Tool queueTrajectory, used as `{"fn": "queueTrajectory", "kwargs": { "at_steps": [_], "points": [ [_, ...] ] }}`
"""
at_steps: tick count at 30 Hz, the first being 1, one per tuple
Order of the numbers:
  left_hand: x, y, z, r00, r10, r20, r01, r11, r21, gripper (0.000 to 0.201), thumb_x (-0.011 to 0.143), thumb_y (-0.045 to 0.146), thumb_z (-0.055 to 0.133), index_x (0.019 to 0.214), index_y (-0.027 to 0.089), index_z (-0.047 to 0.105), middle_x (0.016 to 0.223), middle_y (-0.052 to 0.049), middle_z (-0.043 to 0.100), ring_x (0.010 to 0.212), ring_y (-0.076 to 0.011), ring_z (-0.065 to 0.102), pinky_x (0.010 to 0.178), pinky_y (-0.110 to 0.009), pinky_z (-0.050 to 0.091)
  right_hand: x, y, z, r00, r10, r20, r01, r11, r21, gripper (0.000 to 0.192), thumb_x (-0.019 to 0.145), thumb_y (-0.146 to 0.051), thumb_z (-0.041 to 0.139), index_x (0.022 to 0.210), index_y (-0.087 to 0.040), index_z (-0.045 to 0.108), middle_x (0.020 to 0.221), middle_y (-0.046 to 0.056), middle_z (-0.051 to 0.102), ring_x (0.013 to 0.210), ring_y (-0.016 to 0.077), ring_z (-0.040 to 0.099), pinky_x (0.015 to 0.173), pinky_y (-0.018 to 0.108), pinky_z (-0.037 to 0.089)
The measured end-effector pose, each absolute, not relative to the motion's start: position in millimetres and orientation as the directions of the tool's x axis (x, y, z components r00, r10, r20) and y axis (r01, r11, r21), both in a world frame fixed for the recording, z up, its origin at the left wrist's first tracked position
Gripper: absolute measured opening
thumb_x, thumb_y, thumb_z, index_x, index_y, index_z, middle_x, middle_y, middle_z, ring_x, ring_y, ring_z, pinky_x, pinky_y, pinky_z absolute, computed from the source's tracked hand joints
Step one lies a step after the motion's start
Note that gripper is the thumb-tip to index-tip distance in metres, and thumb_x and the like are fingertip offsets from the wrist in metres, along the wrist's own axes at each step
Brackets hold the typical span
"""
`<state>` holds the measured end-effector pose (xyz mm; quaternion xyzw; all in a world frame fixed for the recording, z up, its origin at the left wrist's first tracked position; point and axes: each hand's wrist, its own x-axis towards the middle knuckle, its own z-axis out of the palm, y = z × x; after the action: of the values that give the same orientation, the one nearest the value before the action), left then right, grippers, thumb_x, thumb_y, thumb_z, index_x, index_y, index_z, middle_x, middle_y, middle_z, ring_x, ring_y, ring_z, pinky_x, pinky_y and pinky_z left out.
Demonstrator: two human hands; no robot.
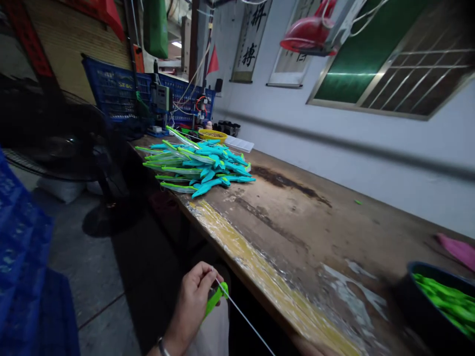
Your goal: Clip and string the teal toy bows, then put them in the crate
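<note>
My left hand [193, 296], with a band at the wrist, is low in front of the table edge. Its thumb and forefinger are closed in a pinch on a thin white cord [243, 314]. A bright green plastic strip [214, 302] sits against the same hand, its tip at the cord; whether the cord passes through it I cannot tell. From there the cord runs taut down to the bottom edge. A blurred skin-toned patch at the bottom edge may be my right hand [313, 347]; its fingers are hidden.
Turquoise and green plastic pieces [208, 165] are heaped on the wooden table [297, 217]. A dark tub [415, 296] of green parts stands at right, near a pink cloth [458, 251]. Behind the heap is a yellow bowl [212, 135]. Blue crates [25, 247] and a fan [55, 133] stand left.
</note>
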<state>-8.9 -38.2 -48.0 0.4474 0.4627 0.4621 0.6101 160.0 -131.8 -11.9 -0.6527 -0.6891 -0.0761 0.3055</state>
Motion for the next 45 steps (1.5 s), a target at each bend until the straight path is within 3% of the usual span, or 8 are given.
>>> {"fn": "queueTrajectory", "kwargs": {
  "at_steps": [4,8,16,21,27,37,42,45],
  "points": [
    [-19.2,-41.7,-32.4,0.123,0.992,-0.031,-0.075,0.04,0.996,0.027,0.09,0.04,0.06,0.075,0.018,0.067,0.073,-0.004,0.069,0.067,-0.0178,0.062,0.061,-0.027,0.049,131.6,-105.1,-7.1,-0.064,0.968,0.241,0.781,0.199,-0.591,0.019,0.093,-0.027,0.059,0.111,-0.021,0.063,0.089,0.004,0.072,0.072,0.0192,0.069,0.062,0.027,0.052],
    [-29.3,-40.9,-24.6,0.175,0.984,-0.041,-0.112,0.062,0.992,0.021,0.09,0.031,0.06,0.075,0.017,0.066,0.074,-0.004,0.068,0.069,-0.0164,0.061,0.064,-0.027,0.047,106.9,-87.0,-8.1,0.068,0.996,-0.061,0.377,-0.082,-0.923,0.025,0.09,-0.042,0.06,0.091,-0.017,0.064,0.066,0.0,0.06,0.056,0.0142,0.053,0.053,0.024,0.04],
    [-49.8,-31.9,-21.3,0.501,0.855,-0.132,-0.223,0.276,0.935,0.022,0.066,0.016,0.081,0.087,0.011,0.076,0.077,-0.01,0.075,0.065,-0.0187,0.066,0.062,-0.029,0.052,133.4,-96.8,-16.9,0.062,0.924,-0.378,-0.04,-0.376,-0.926,0.053,0.074,-0.067,0.074,0.081,-0.015,0.066,0.058,-0.004,0.047,0.049,0.0067,0.031,0.047,0.019,0.021],
    [-72.2,-21.2,-37.8,0.343,0.931,-0.122,-0.412,0.266,0.871,0.017,0.073,0.016,0.081,0.09,0.012,0.078,0.069,-0.006,0.074,0.057,-0.0119,0.062,0.057,-0.022,0.046,138.1,-120.8,-51.1,-0.138,0.842,-0.521,0.05,-0.519,-0.853,0.053,0.068,-0.064,0.08,0.066,-0.014,0.065,0.054,-0.004,0.047,0.048,0.0066,0.031,0.046,0.02,0.021],
    [-98.1,-10.8,-60.1,0.09,0.993,-0.076,-0.737,0.118,0.666,0.022,0.068,0.025,0.087,0.085,0.018,0.076,0.066,0.002,0.068,0.057,-0.0085,0.059,0.056,-0.02,0.046,103.4,-160.0,-98.9,-0.091,0.86,-0.503,0.04,-0.501,-0.864,0.061,0.072,-0.076,0.068,0.067,-0.016,0.062,0.059,-0.001,0.051,0.056,0.0124,0.042,0.053,0.023,0.034],
    [-129.4,-25.3,-75.7,0.215,0.971,0.107,-0.9,0.155,0.406,0.037,0.063,0.037,0.091,0.064,0.019,0.059,0.045,0.01,0.042,0.035,-0.006,0.029,0.043,-0.022,0.039,75.0,-149.7,-107.5,0.048,0.946,-0.321,0.043,-0.323,-0.945,0.041,0.087,-0.055,0.064,0.085,-0.015,0.072,0.08,0.005,0.065,0.077,0.0205,0.059,0.07,0.028,0.044],
    [-137.0,-21.3,-88.5,0.217,0.968,0.124,-0.926,0.164,0.341,0.032,0.068,0.031,0.089,0.066,0.02,0.059,0.047,0.01,0.046,0.037,-0.0061,0.031,0.046,-0.021,0.04,64.1,-147.4,-85.0,-0.041,0.995,-0.09,0.383,-0.067,-0.921,0.035,0.076,-0.042,0.081,0.098,-0.017,0.071,0.093,0.005,0.063,0.083,0.021,0.062,0.071,0.027,0.045],
    [-137.9,-20.3,-89.7,0.212,0.972,0.105,-0.927,0.166,0.335,0.031,0.07,0.03,0.087,0.067,0.019,0.059,0.049,0.009,0.051,0.039,-0.0068,0.036,0.047,-0.022,0.04,56.7,-153.2,-78.8,-0.012,0.995,-0.104,0.588,-0.077,-0.805,0.041,0.069,-0.036,0.086,0.098,-0.017,0.064,0.093,0.004,0.061,0.079,0.021,0.062,0.067,0.028,0.045]
  ]
}}
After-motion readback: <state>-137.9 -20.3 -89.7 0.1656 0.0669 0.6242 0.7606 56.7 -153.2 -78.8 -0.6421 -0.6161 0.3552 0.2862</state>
